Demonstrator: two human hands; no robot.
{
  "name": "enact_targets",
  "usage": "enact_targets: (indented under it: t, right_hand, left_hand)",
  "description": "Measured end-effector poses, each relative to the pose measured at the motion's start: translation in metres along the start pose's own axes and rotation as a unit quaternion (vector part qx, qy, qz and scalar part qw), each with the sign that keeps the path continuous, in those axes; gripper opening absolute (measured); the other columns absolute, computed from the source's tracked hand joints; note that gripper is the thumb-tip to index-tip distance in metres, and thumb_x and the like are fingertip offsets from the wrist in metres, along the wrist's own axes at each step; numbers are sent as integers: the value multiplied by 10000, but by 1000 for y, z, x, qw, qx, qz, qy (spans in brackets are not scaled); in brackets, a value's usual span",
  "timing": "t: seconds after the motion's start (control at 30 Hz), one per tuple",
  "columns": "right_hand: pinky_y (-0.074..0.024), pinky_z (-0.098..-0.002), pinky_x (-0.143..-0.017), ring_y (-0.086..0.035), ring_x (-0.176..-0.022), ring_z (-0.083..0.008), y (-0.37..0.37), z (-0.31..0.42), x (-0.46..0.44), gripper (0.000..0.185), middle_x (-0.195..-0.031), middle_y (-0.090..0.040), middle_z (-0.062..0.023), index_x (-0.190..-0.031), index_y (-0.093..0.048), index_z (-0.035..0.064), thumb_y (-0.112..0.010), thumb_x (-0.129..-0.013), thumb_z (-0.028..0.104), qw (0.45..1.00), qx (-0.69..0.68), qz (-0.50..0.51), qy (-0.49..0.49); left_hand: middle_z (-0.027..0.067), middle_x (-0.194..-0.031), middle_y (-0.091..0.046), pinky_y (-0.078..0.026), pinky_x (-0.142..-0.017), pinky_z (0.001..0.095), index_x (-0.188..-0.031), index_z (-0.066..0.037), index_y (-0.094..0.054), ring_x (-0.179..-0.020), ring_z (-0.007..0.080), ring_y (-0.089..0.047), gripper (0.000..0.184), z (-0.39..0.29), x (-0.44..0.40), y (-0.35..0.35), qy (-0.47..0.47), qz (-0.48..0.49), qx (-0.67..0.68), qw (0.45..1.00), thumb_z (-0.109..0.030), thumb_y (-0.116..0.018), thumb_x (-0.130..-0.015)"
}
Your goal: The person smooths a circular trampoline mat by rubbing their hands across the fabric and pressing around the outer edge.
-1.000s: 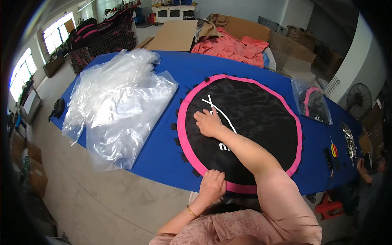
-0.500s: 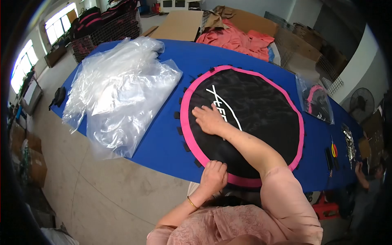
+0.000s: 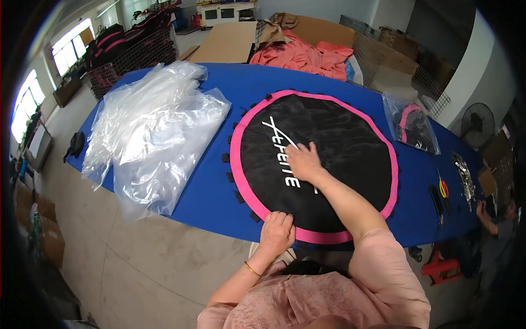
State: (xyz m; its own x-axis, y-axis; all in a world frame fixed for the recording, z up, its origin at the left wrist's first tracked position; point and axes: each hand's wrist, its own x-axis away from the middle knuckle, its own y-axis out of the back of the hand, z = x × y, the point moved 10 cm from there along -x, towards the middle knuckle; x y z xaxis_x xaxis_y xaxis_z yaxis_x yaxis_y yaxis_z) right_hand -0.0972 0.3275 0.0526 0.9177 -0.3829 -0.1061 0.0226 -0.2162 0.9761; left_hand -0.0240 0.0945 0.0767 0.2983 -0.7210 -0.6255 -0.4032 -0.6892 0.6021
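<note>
A round black trampoline mat (image 3: pixel 350 131) with a pink border, white lettering and short black tabs around its rim lies flat on the blue table (image 3: pixel 208 205). My right hand (image 3: pixel 305 163) rests on the black cloth beside the lettering, its fingers spread and partly covering the print. At the near left edge, my left hand (image 3: pixel 278 233) has its fingers curled over the pink border and grips it. The thumb of that hand is hidden.
Clear plastic bags (image 3: pixel 159 148) lie heaped on the left. A bagged pink-and-black piece (image 3: pixel 413 126), yellow-and-red handled scissors (image 3: pixel 443 189) and small metal parts (image 3: pixel 464 178) lie on the right. Another person's hand (image 3: pixel 482 210) shows beyond, near a red stool (image 3: pixel 440 267).
My right hand has slid rightward across the mat, uncovering more of the lettering. My left hand stays at the pink edge. The whole view has shifted slightly.
</note>
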Motion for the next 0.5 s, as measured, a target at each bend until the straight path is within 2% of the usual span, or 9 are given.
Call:
enact_targets:
  t: [0.03, 0.1, 0.13, 0.17, 0.23, 0.3, 0.37, 0.43, 0.5]
  right_hand:
    - [-280, -688, -1176, -502, -1409, -339, 6, -17, 4, 411, -1441, -589, -73, -1399, -571, 110, -533, -1029, 286, 998, -31, 32, -41]
    - [-281, -683, -1184, -490, -1422, -350, 8, -39, 12, 423, -1453, -582, -81, -1423, -549, 124, -510, -1043, 304, 996, -58, -25, -68]
    - [-271, -681, -1197, -495, -1415, -349, 2, -41, 13, 419, -1452, -581, -86, -1427, -552, 131, -504, -1051, 309, 996, -61, 1, -65]
    - [-305, -677, -1170, -512, -1385, -344, 3, -34, 14, 404, -1431, -591, -95, -1388, -576, 81, -547, -1024, 256, 997, -69, -23, -38]
    - [-335, -668, -1131, -550, -1328, -332, 4, 1, 12, 383, -1348, -626, -95, -1347, -613, 93, -562, -1016, 277, 998, 13, 26, 52]
    - [-347, -669, -1103, -580, -1273, -320, 20, 37, 10, 365, -1274, -648, -98, -1307, -644, 96, -568, -1011, 295, 994, -56, -39, 89]
    - [-326, -621, -1161, -496, -1427, -323, 20, 64, -5, 441, -1522, -558, -94, -1433, -548, 90, -513, -1058, 319, 993, -87, -1, 85]
    - [-292, -629, -1197, -487, -1438, -329, 18, 84, -20, 464, -1551, -541, -94, -1458, -536, 89, -510, -1062, 329, 990, -81, -46, 105]
    - [-264, -644, -1219, -479, -1444, -341, 13, 93, -40, 484, -1562, -529, -91, -1485, -518, 90, -503, -1065, 330, 988, -106, -36, 108]
  left_hand:
    - [155, -879, -596, -493, -799, 456, -974, 0, -670, -878, 357, -590, 219, 0, 0, -1, 2, 3, 2, 1000, -31, -701, -759]
    - [153, -878, -597, -492, -801, 457, -974, 0, -671, -880, 355, -591, 219, 1, -2, 0, 0, -1, 2, 1000, -31, -702, -759]
    - [152, -874, -595, -490, -798, 456, -972, -1, -672, -878, 352, -590, 217, 0, -2, 1, -2, -2, 2, 1000, -33, -702, -759]
    - [150, -871, -593, -488, -795, 455, -970, -2, -673, -877, 350, -590, 215, 0, -1, 0, -4, -1, 5, 1000, -36, -703, -760]
    - [146, -864, -589, -484, -787, 451, -967, -4, -674, -869, 348, -587, 211, 2, 0, -4, 2, 10, 3, 1000, -40, -703, -762]
    - [144, -857, -584, -481, -778, 450, -968, -7, -674, -862, 348, -584, 209, 1, -1, -2, 0, 10, 0, 1000, -42, -702, -764]
    - [144, -865, -592, -484, -782, 453, -974, -9, -674, -867, 349, -586, 218, 0, -1, -4, -2, 19, 3, 1000, -40, -709, -761]
    - [145, -875, -600, -488, -784, 454, -982, -10, -675, -872, 348, -591, 234, 0, -1, -1, 2, 7, 9, 1000, -38, -719, -754]
    - [146, -883, -606, -492, -786, 451, -993, -6, -679, -874, 347, -595, 246, 3, 0, -2, 7, 14, 2, 1000, -37, -725, -753]
